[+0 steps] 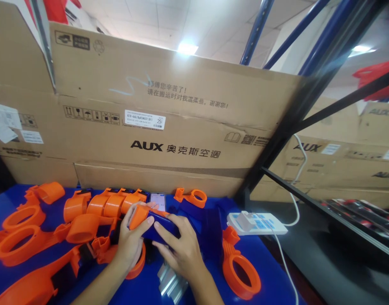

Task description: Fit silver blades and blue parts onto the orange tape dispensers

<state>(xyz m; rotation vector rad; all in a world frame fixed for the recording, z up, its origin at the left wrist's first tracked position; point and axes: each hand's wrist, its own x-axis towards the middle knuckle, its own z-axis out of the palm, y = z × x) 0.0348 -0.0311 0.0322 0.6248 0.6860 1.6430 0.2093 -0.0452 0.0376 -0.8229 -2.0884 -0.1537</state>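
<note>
A: We are holding the orange and blue part [151,222] between both hands, low over the blue table [270,271]. The left hand [129,243] is wrapping its orange end, fingers closed round it; the right hand [178,248] is pressing flat on the blue body, fingers closed over the top.

B: Risk as we are judging it: the two halves are looking only partly seated. If we are pushing off-axis, the orange end may be skidding out of the left grip and dropping among the orange clamps [95,207] crowding just beside it.

A: We are also noting the phone [158,200] lying just behind the part, close to our fingertips. A slip forward could be knocking it.

B: And the metal pieces [170,281] are sitting under the right wrist, so a downward jolt would be scattering them.

A: Room: the left side is filling up with orange rings [21,237], hardly any bare surface there. To the right, another orange ring clamp [240,271] is lying near, then the power strip [258,223] with its white cable [285,262] trailing toward the table edge.

B: That edge is running close on the right, with a drop to the dark floor beyond. Behind, the cardboard boxes [169,127] are walling us in. We are finding the freest room straight toward ourselves
</note>
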